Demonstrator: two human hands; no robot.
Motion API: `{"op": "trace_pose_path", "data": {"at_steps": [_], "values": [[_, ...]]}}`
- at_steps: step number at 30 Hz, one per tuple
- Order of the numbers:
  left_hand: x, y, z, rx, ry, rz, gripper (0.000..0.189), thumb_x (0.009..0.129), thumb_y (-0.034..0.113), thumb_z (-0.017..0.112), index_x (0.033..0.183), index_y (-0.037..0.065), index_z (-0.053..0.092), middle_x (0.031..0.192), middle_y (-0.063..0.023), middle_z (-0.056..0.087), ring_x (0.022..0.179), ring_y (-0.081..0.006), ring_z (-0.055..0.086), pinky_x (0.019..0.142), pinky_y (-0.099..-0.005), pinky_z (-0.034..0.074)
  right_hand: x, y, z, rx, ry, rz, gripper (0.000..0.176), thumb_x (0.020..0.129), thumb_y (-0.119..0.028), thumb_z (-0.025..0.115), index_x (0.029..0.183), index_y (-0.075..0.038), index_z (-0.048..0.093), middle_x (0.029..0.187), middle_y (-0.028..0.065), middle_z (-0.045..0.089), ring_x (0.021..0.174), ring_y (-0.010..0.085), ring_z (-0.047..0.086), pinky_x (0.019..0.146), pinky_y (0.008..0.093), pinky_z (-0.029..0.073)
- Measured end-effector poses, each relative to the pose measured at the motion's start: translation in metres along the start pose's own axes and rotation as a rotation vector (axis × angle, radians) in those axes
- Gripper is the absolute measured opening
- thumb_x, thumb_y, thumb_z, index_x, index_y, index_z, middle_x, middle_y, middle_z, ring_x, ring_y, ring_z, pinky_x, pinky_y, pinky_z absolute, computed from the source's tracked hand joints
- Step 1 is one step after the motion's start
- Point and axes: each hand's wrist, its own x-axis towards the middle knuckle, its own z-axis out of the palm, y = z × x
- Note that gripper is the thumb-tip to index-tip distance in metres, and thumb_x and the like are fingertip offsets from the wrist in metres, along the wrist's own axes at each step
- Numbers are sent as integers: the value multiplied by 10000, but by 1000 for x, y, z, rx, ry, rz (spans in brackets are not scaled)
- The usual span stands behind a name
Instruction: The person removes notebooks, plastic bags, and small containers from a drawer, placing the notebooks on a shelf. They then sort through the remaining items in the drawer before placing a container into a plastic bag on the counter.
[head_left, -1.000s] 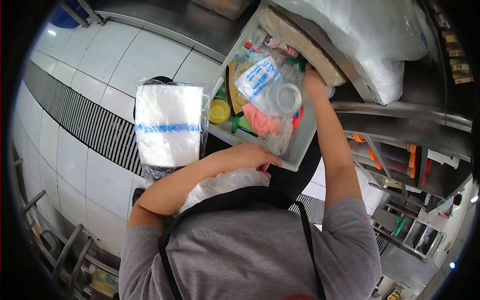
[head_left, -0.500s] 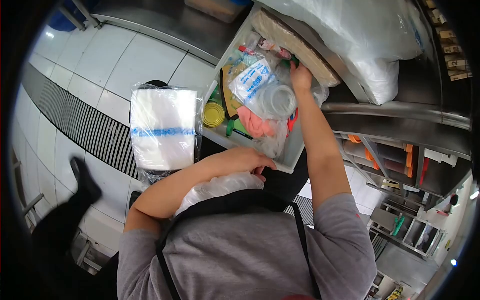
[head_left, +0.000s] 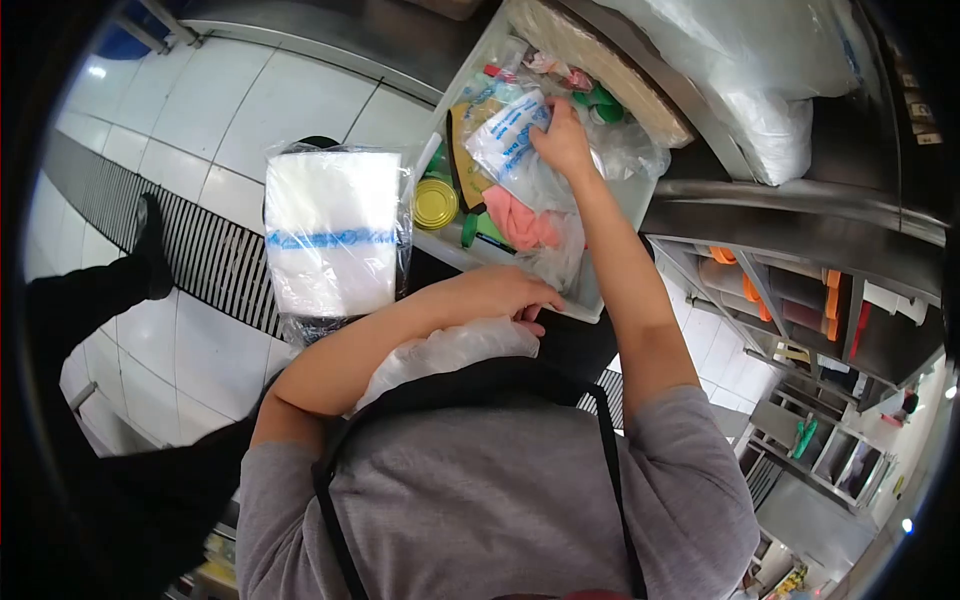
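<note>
My right hand (head_left: 565, 142) is inside a white drawer-like bin (head_left: 448, 246), its thumb and fingers closed at the edge of a white plastic packet with blue print (head_left: 510, 137). Crumpled clear plastic lies under and beside it. My left hand (head_left: 518, 295) is bent across my front near the bin's close edge, fingers curled. Under that hand and forearm, a clear plastic bag (head_left: 440, 358) is tucked against my body. Around the packet are a pink cloth (head_left: 520, 220), a round yellow-lidded can (head_left: 435, 204), green lids (head_left: 600, 103) and a dark-edged yellow piece (head_left: 466, 165).
A wrapped pack of white plastic bags (head_left: 335, 235) lies left of the bin. A long brown wrapped block (head_left: 610, 70) lies along its right side. Large filled plastic bags (head_left: 740, 70) sit on a metal shelf (head_left: 800, 200). A person's black-clad leg (head_left: 90, 285) is at left, by a floor grate (head_left: 215, 245).
My right hand has moved left from the bin's right side to the printed packet. The green lids are now uncovered, and the round clear container is no longer visible. The person's leg at left has shifted.
</note>
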Motion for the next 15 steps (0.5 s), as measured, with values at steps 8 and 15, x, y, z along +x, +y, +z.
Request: {"op": "trace_pose_path", "data": {"at_steps": [8,15], "values": [[-7,12,-10,309,542,213,212,712,95,591,922,119,573,788,-42,568,714,-233,556,612,-300,461,-6,-14,-21,-24,-152,-164,505,610,-278,705,1001,-10,532,921,177,549,864,299,543,777,339,426],[-72,40,-80,601,1253,-156,398,678,68,635,1057,57,513,988,-144,528,916,-312,511,799,-364,419,-5,-43,-107,820,-142,-40,260,753,-142,637,973,-17,579,961,92,597,868,141,549,746,260,431]]}}
